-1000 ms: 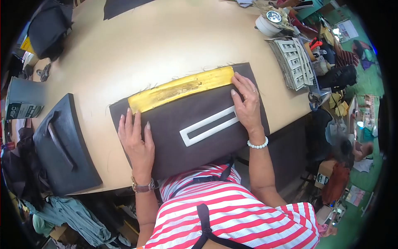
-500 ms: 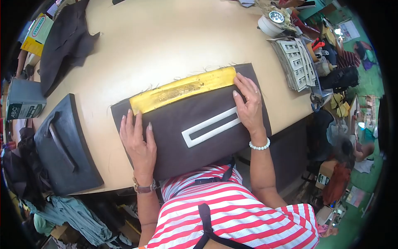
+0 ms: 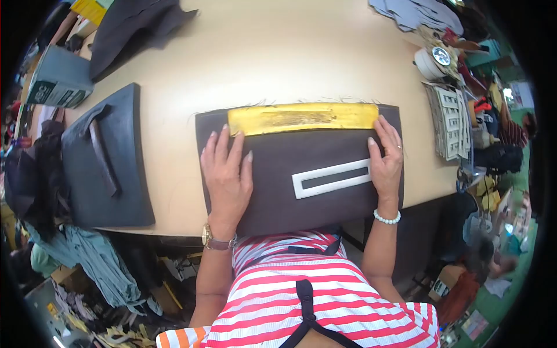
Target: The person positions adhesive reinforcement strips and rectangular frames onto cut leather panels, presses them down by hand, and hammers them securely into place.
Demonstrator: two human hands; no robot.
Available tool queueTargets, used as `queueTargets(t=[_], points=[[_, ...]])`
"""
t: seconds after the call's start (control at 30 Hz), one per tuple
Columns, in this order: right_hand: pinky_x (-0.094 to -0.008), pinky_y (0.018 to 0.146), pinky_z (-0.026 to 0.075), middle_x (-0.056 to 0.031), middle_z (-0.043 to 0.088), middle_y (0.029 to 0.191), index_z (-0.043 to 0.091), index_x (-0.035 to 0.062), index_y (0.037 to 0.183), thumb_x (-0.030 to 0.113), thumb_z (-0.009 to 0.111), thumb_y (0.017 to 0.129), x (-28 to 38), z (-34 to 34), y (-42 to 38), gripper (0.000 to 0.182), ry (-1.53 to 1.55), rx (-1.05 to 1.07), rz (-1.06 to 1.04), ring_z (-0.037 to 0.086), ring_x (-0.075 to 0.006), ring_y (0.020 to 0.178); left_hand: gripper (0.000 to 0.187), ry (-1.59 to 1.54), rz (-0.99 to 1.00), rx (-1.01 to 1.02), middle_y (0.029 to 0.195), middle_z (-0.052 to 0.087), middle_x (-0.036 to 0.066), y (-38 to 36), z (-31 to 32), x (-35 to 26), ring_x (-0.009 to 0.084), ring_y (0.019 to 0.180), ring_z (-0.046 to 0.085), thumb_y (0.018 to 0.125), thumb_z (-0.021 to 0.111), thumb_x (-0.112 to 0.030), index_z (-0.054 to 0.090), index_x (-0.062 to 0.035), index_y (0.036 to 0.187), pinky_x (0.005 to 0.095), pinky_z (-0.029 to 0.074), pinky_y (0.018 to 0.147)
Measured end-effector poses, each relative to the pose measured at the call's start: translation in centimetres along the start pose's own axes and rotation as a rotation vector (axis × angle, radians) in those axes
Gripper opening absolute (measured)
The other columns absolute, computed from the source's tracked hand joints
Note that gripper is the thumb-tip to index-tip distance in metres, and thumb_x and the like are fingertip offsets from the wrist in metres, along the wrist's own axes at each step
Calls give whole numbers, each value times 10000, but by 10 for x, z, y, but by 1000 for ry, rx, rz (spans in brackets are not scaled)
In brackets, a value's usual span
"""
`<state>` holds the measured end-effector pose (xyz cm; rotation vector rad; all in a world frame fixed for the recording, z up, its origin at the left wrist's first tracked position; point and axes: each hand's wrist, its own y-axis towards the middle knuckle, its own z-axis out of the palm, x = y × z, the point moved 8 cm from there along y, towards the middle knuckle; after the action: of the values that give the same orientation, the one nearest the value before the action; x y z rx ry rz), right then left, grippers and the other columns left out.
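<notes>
Tin (image 3: 58, 75), contents unseen, left hand (image 3: 225, 180), right hand (image 3: 387, 165), grip loosely spread on dark sheet (image 3: 267, 162), clasping nothing, fingertips by yellow strip (image 3: 301, 119)

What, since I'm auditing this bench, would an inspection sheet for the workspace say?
Surface: pale tabletop; threads beyond the dark panel.
Job's things: dark panel; yellow strip along its far edge; white frame nearer.
Clutter: metal can and black board, left; stacked pale pieces, right.
Hands: left hand on the panel; right hand hiding the frame's right end.
Cables: nothing seen.
Surroundings: bluish cloth, lower left; green floor, right.
</notes>
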<state>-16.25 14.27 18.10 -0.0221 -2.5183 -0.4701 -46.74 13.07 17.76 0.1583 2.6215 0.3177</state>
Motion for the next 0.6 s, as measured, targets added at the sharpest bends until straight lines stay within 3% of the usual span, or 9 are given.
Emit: queueTargets(t=[0.6], points=[[-394, 1053, 349, -153, 562, 1285, 595, -16, 1201, 31, 574, 836, 2, 2, 2, 368, 20, 23, 9, 483, -317, 1220, 432, 59, -13, 46, 1396, 428, 180, 1, 4, -3, 380, 1303, 357, 882, 565, -109, 509, -45, 1306, 470, 276, 1079]])
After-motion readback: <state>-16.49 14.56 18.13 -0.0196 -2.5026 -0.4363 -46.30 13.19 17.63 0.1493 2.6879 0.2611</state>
